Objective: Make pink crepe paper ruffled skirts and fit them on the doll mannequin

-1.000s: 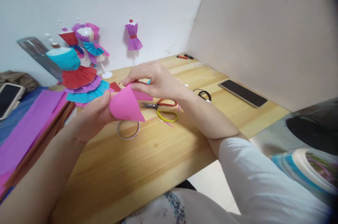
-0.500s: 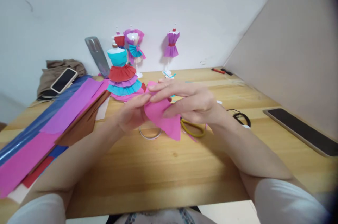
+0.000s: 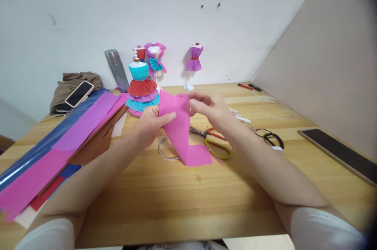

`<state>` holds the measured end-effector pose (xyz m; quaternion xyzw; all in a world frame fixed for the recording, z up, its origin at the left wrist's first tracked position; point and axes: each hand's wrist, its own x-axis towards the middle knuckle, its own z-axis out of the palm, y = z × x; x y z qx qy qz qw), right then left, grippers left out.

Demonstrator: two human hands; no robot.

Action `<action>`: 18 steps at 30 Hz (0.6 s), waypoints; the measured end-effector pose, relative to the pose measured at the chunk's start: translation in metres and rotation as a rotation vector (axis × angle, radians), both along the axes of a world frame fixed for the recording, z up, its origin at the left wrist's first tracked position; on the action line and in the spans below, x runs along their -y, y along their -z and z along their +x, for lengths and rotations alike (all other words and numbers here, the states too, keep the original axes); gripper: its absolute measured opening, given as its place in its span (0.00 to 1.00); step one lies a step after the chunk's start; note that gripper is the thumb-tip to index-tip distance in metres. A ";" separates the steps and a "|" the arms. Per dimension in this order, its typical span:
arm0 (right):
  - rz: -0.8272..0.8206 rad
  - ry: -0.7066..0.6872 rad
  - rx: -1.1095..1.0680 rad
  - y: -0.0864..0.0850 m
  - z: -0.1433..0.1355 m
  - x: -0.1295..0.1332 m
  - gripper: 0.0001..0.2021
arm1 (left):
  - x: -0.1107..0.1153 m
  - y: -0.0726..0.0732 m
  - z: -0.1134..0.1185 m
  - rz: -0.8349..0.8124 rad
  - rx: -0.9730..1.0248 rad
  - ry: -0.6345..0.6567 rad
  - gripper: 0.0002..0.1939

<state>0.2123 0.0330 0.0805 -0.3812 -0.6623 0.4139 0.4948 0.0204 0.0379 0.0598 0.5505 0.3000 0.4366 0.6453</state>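
Note:
A strip of pink crepe paper (image 3: pixel 181 130) hangs between both hands, its lower end resting on the wooden table (image 3: pixel 182 199). My left hand (image 3: pixel 151 122) pinches the strip's left edge with thumb on top. My right hand (image 3: pixel 210 108) grips the strip's upper right corner. Behind the paper lie a roll of clear tape (image 3: pixel 165 151) and scissors with red and yellow handles (image 3: pixel 213 142).
Long sheets of blue, purple, pink and brown paper (image 3: pixel 59 140) lie at the left. Small mannequins in paper dresses (image 3: pixel 141 85) stand at the back with a grey bottle (image 3: pixel 115 68). A phone (image 3: pixel 79 93) rests on cloth; another phone (image 3: pixel 338 152) lies at right. A black cord (image 3: pixel 271 138) lies nearby.
The folded pink paper has been opened out into a longer strip whose end now touches the table. The view has swung left and tilted up.

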 end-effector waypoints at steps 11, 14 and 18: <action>-0.035 0.019 -0.039 0.003 -0.010 0.003 0.08 | -0.001 0.002 0.003 -0.041 -0.021 0.040 0.16; -0.045 0.037 -0.038 0.002 -0.009 0.002 0.07 | -0.004 0.004 0.001 -0.078 -0.098 0.034 0.16; -0.070 0.027 -0.035 0.002 -0.008 -0.002 0.07 | -0.003 0.005 0.001 -0.079 -0.189 0.059 0.16</action>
